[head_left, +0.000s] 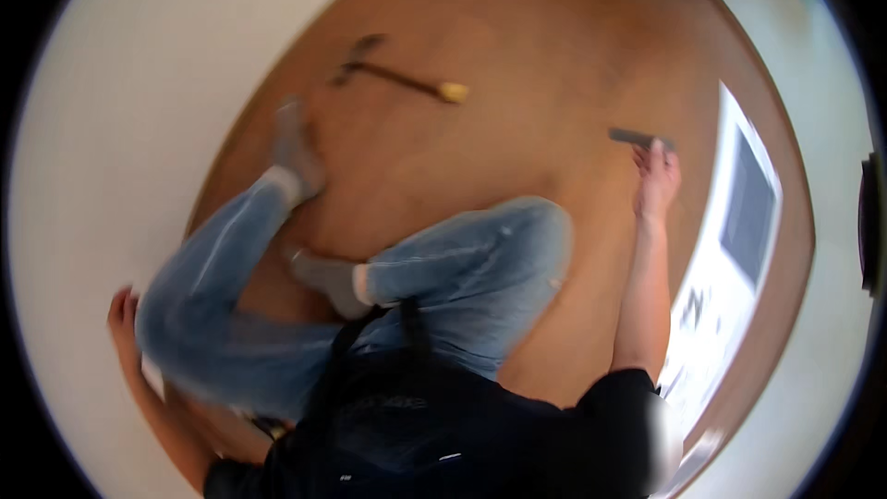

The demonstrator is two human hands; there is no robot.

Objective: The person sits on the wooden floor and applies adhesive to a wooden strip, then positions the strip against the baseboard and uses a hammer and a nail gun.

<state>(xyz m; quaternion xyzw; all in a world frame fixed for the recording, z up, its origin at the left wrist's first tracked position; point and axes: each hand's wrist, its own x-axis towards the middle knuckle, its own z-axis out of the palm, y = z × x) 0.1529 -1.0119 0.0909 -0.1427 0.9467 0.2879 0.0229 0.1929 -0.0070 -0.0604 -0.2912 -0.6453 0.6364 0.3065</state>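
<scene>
Pinching dark bar at one end: right hand, fingers closed, bar jutting left of it.
Off-centre grip could let it tip; hammer farther left. Left hand beside knee: grip unclear.

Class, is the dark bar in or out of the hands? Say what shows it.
In: the right hand holds the bar near one end, and the rest sticks out leftward.

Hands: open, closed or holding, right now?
Left hand: blurred; open or closed cannot be told.
Right hand: closed, holding a dark bar.
</scene>
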